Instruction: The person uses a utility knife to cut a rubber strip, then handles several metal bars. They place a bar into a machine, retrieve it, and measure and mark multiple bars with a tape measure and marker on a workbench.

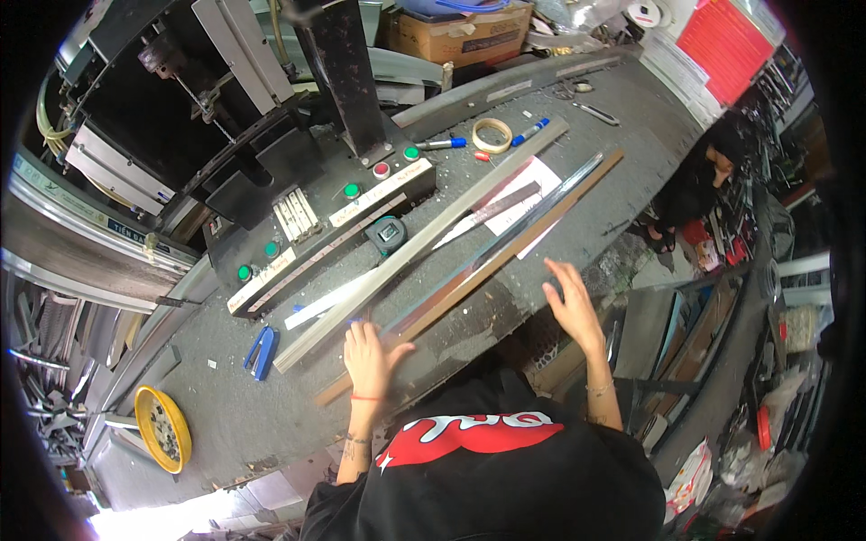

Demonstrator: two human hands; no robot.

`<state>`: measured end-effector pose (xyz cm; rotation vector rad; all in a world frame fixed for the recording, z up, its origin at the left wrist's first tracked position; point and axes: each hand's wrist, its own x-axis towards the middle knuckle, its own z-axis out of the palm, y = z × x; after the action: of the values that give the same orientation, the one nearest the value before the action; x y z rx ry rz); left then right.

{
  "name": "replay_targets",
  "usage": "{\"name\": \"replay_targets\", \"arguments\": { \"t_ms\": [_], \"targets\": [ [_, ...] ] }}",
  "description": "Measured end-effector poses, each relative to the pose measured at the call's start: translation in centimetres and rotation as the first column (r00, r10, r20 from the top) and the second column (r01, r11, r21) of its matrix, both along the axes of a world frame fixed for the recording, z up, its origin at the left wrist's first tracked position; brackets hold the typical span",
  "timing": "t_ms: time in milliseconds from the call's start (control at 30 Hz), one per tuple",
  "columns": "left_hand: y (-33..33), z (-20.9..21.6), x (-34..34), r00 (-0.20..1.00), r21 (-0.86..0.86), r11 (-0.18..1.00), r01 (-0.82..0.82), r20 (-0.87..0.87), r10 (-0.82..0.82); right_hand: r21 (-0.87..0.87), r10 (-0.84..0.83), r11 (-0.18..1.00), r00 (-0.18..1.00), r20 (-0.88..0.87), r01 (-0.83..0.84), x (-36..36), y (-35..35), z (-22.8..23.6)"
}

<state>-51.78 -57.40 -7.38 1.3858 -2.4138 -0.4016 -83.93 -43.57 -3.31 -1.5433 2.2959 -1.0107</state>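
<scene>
My left hand (pixel 366 361) lies over the lower left end of a shiny metal strip (pixel 483 257) and a brown strip (pixel 514 248), its fingers stretched and the thumb apart. Whether it presses on them I cannot tell. My right hand (pixel 572 305) hovers open by the bench's near edge, holding nothing. Beyond the two strips a long pale grey profile (pixel 424 240) runs parallel to them, just past my left fingertips. A thin white and grey strip (pixel 329 302) passes beneath that profile. Under the strips, toward their far end, is a white paper sheet (pixel 532 180).
A tape measure (pixel 386 234) sits against a control panel (pixel 338 230) with green and red buttons. A blue stapler (pixel 261 353) and yellow bowl of small parts (pixel 163 429) stand left. Tape roll (pixel 492 135) and blue markers (pixel 530 132) lie farther back. Another person (pixel 695 189) is at right.
</scene>
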Motion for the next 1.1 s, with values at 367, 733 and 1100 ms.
{"name": "replay_targets", "arguments": {
  "t_ms": [367,733,1100],
  "targets": [
    [-0.1,0.2,-3.5,0.966,-0.181,0.949,-0.259,-0.036,0.257,0.282,0.310,0.943,0.781,-0.542,-0.178,-17.4,-21.1,-3.2],
    [-2.1,3.8,-6.9,0.949,-0.284,0.927,-0.244,0.127,0.288,0.129,0.481,0.871,0.773,-0.414,-0.473,-23.5,-16.0,4.6],
    [4.2,-0.1,-9.4,0.917,-0.187,0.960,-0.209,0.302,0.259,0.623,0.590,0.620,0.807,0.031,-0.477,-25.5,-10.3,-0.7]
  ]
}}
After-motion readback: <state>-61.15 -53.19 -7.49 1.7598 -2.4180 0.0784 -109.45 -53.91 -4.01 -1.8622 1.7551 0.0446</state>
